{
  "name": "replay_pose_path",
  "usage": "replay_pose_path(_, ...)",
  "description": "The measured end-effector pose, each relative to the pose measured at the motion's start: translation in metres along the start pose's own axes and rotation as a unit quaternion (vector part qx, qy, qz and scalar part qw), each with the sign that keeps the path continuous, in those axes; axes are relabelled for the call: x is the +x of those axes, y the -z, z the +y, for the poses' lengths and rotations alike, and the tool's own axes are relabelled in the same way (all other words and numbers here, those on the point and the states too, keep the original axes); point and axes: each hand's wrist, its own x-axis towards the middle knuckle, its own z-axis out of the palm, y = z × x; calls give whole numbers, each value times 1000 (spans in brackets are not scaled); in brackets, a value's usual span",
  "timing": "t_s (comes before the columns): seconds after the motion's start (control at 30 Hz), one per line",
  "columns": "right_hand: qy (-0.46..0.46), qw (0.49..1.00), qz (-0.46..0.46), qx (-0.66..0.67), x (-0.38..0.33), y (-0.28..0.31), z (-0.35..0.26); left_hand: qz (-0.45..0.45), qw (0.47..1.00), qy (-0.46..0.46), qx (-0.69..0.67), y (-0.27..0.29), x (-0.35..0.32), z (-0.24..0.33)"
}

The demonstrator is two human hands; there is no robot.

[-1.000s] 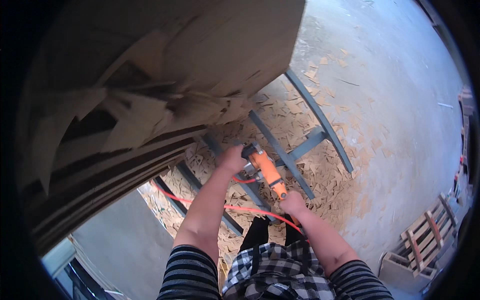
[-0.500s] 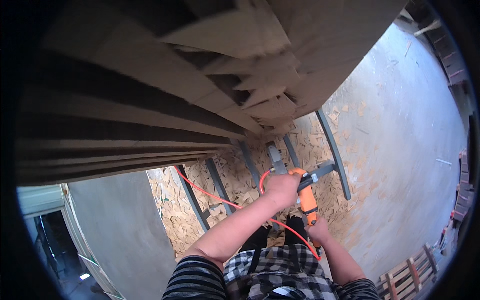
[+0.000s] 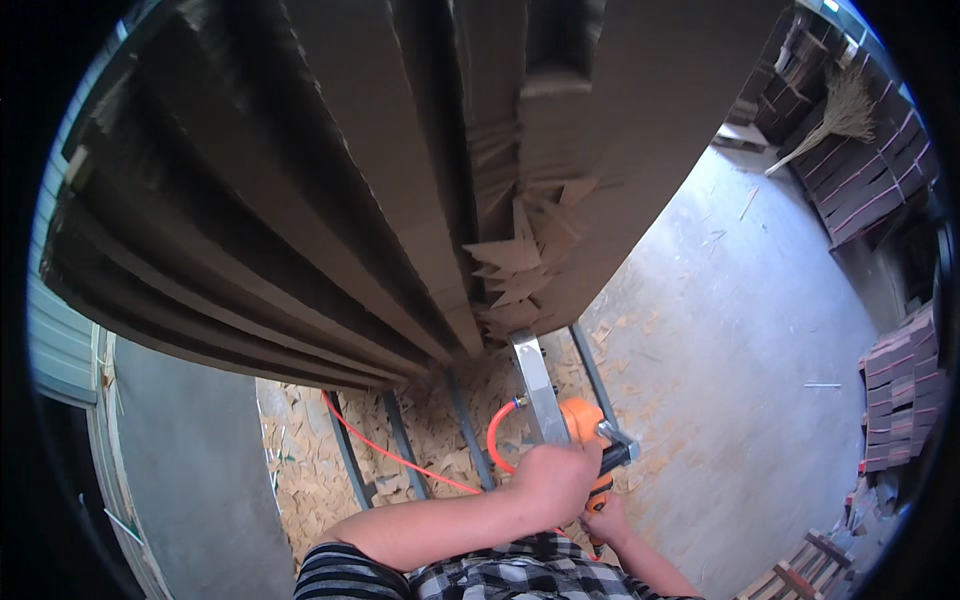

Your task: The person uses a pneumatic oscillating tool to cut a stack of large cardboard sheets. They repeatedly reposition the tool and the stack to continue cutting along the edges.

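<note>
An orange hand-held power tool (image 3: 580, 418) with a flat metal head (image 3: 536, 375) is tilted up in front of me. My left hand (image 3: 558, 485) is closed around it just behind the metal head, near a black side part. My right hand (image 3: 608, 522) grips its rear end, lower down. A red hose (image 3: 492, 440) joins the side of the metal head. The head's tip meets the lower edge of a tall cardboard stack (image 3: 640, 130), where torn cardboard scraps (image 3: 525, 250) hang; whether it touches them, I cannot tell.
Dark metal bars (image 3: 400, 440) run out from beneath the stack, with many cardboard scraps (image 3: 300, 480) littering the floor around them. Strapped cardboard bundles (image 3: 900, 390) stand at the right, below a straw broom (image 3: 840, 115). A wooden pallet (image 3: 800, 575) lies at the lower right.
The view has swung, and more of the cardboard stack's face shows. Both hands keep hold of the tool; its metal head now points up at the stack's lower edge, beside the torn scraps.
</note>
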Motion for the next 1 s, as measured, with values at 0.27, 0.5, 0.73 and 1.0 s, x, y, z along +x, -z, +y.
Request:
replay_pose_path(0.27,238,961,133,-53,-22,49,-171,173,969,-151,86,106,-17,79)
replay_pose_path(0.5,184,976,88,81,-17,81,-259,224,946,-157,176,205,10,108)
replay_pose_path(0.73,133,989,57,34,-28,87,-273,164,969,-72,167,241,29,105)
replay_pose_path(1.0,179,982,62,-17,-8,85,-246,132,982,-69,118,210,32,81)
